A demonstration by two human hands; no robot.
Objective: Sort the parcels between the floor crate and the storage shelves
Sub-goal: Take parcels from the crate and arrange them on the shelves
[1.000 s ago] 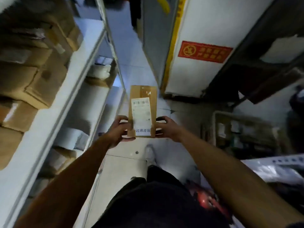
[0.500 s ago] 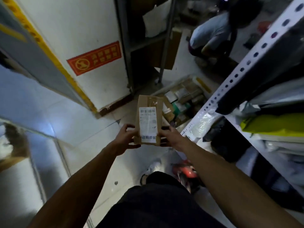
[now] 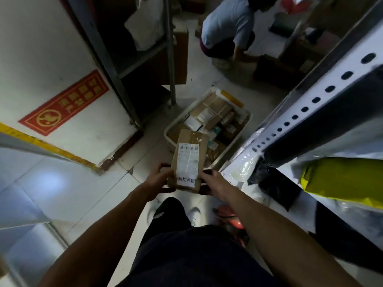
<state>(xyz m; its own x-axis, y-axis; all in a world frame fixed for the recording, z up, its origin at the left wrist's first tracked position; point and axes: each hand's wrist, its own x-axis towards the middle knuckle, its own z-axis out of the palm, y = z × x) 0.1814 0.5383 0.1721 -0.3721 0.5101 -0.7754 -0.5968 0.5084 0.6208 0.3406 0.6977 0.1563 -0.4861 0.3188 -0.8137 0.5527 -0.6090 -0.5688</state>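
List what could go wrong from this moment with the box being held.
1. The cardboard box is held only at its near end by the left hand and right hand; the far end could tip.
2. The floor crate is already heaped with parcels, so a dropped box may slide off.
3. A crouching person works close beyond the crate; a step forward risks a bump.
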